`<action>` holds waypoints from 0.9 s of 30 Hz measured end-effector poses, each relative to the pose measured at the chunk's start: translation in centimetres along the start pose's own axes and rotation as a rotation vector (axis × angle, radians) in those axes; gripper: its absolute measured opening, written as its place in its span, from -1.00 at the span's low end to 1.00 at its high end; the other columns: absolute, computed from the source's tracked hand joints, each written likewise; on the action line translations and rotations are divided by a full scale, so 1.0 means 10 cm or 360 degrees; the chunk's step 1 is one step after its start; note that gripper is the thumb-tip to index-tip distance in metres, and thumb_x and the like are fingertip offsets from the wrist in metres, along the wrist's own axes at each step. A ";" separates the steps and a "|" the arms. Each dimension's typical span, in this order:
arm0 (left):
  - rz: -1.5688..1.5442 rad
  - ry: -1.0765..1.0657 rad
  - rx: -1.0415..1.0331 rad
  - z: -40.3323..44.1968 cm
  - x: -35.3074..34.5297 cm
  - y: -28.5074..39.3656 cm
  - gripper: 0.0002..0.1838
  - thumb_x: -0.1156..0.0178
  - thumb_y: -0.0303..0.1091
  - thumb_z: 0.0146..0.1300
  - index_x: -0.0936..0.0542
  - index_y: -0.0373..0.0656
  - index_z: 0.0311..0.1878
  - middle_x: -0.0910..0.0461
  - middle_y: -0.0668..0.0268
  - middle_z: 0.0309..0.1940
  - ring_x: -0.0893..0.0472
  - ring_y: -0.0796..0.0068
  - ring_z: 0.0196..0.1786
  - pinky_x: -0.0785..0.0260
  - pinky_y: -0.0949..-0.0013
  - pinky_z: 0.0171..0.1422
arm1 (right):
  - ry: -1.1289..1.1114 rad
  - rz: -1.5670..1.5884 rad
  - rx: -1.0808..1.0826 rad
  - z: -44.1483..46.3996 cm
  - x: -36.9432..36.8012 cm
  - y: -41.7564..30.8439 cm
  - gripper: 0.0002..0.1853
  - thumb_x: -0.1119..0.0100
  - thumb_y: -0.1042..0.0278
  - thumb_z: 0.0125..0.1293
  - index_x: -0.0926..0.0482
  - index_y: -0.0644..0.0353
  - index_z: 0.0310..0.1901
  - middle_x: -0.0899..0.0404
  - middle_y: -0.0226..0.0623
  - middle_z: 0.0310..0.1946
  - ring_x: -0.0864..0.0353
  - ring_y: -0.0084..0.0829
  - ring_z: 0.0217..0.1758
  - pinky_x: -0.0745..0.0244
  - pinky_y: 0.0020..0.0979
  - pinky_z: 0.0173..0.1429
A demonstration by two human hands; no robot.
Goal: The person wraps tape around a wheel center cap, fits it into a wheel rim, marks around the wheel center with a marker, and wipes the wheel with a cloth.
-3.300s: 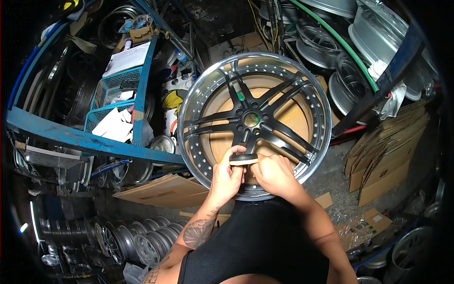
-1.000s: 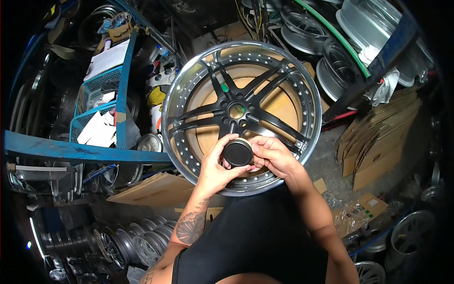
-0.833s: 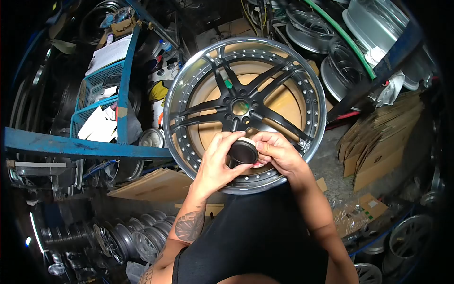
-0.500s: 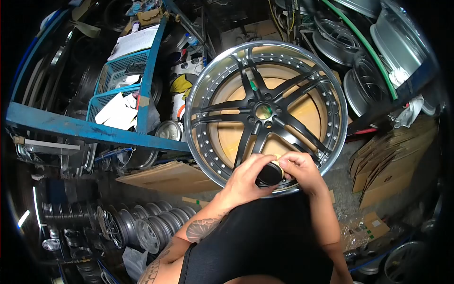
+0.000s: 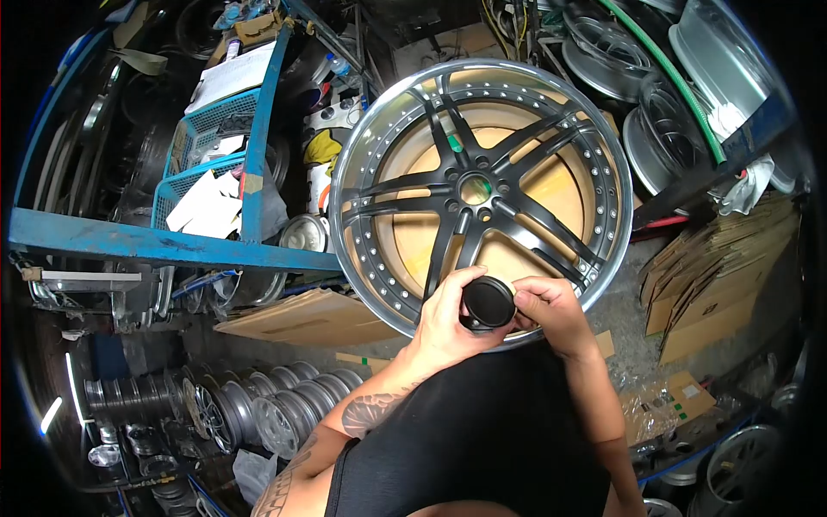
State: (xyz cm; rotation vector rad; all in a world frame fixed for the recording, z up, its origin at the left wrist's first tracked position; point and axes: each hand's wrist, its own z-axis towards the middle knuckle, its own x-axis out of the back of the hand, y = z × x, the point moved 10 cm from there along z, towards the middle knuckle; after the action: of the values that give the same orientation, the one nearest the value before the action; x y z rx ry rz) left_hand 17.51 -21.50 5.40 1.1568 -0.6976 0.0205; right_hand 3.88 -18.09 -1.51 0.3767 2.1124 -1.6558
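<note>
Dim clutter fills the shop around me: a scuffed blue metal frame (image 5: 172,244) runs past teal mesh baskets (image 5: 220,122) and white papers (image 5: 207,207), and creased cardboard sheets (image 5: 719,267) lean in layers on the right. Ribbed green hose (image 5: 670,67) crosses near silvery rims (image 5: 607,50). Facing me is the big wheel (image 5: 469,164): polished lip, dark paired spokes, bright bolts. I have the smooth, round black cap (image 5: 488,303) over its near edge, hiding some lip. My left hand (image 5: 450,320) has its fingers curled round the cap; my right hand (image 5: 556,312) brings its fingers nearly together at the cap's edge, gripping what, I cannot tell.
</note>
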 end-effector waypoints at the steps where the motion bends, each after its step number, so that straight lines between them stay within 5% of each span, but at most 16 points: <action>1: -0.0001 0.0005 -0.0026 -0.01 0.00 0.01 -0.09 -0.73 -0.41 -0.11 -0.44 -0.20 0.34 -0.66 0.08 0.07 -0.75 0.21 0.08 -0.62 0.22 0.15 | -0.0010 0.0053 0.0037 0.00 0.02 0.05 -0.78 -0.26 0.38 0.54 -0.73 0.37 0.00 -0.61 -0.52 -0.39 -0.46 -0.72 -0.39 -0.36 -0.59 -0.29; 8: 0.0031 -0.0141 -0.0218 -0.02 -0.05 0.06 -0.03 -0.72 -0.44 -0.14 -0.42 -0.20 0.40 -0.58 0.02 0.18 -0.67 0.05 0.21 -0.54 0.16 0.29 | 0.0015 -0.0011 -0.0053 -0.02 -0.03 0.10 -0.82 -0.21 0.42 0.54 -0.71 0.37 -0.05 -0.61 -0.53 -0.38 -0.46 -0.73 -0.36 -0.38 -0.59 -0.25; 17: -0.0030 -0.0092 -0.0167 -0.06 0.12 -0.10 0.01 -0.74 -0.41 -0.13 -0.42 -0.21 0.45 -0.61 0.08 0.20 -0.66 0.25 0.26 -0.56 0.23 0.29 | 0.0016 -0.0245 -0.0027 -0.04 -0.11 0.10 -0.83 -0.23 0.43 0.53 -0.71 0.35 -0.06 -0.61 -0.47 -0.38 -0.51 -0.65 -0.36 -0.43 -0.55 -0.23; 24: -0.0021 -0.0098 -0.0292 -0.01 0.18 0.08 0.01 -0.78 -0.32 -0.19 -0.45 -0.18 0.39 -0.60 0.02 0.19 -0.66 0.03 0.22 -0.55 0.16 0.28 | 0.0021 -0.0102 0.0257 -0.03 -0.13 0.06 -0.85 -0.25 0.45 0.53 -0.70 0.37 -0.08 -0.58 -0.43 -0.42 -0.46 -0.64 -0.42 -0.38 -0.55 -0.28; 27: -0.0047 -0.0186 -0.0332 -0.01 0.14 0.10 -0.05 -0.67 -0.49 -0.11 -0.43 -0.17 0.43 -0.55 0.03 0.23 -0.62 -0.02 0.26 -0.50 0.14 0.34 | 0.0038 0.0083 0.0189 0.00 -0.09 0.13 -0.78 -0.22 0.36 0.56 -0.70 0.38 -0.08 -0.56 -0.43 -0.45 -0.42 -0.66 -0.44 -0.38 -0.55 -0.30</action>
State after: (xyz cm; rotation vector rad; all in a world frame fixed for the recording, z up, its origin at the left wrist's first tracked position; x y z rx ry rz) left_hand 18.31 -21.48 6.97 0.9734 -0.7666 -0.1428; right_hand 5.27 -17.73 -2.19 0.4861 2.0090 -1.7597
